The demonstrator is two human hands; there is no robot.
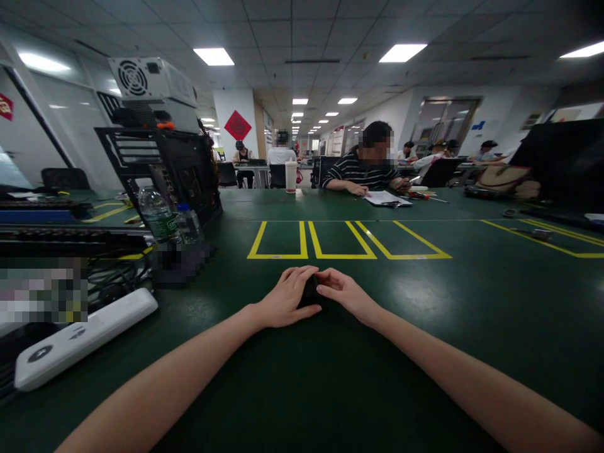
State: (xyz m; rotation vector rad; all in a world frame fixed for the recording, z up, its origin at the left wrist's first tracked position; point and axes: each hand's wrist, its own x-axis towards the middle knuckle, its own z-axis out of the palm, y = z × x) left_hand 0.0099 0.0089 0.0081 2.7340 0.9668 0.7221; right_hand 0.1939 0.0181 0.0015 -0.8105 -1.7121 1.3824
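A small black rounded object [310, 290] sits between my two hands at the middle of the green table [302, 377]. My left hand [290, 297] lies over its left side, fingers bent across the top and thumb along the near side. From the right, my right hand [342, 290] holds it with curled fingers and thumb. Much of the object is covered by my fingers, so its exact kind is unclear. Just beyond my hands, yellow tape [278, 257] marks several outlines on the tabletop.
A white power strip [89, 340], cables, a water bottle [156, 214] and an open computer case [184, 167] stand at left. Across the table a person in a striped top [361, 170] leans over a clipboard [384, 199]. A white cup [291, 177] stands at the far side.
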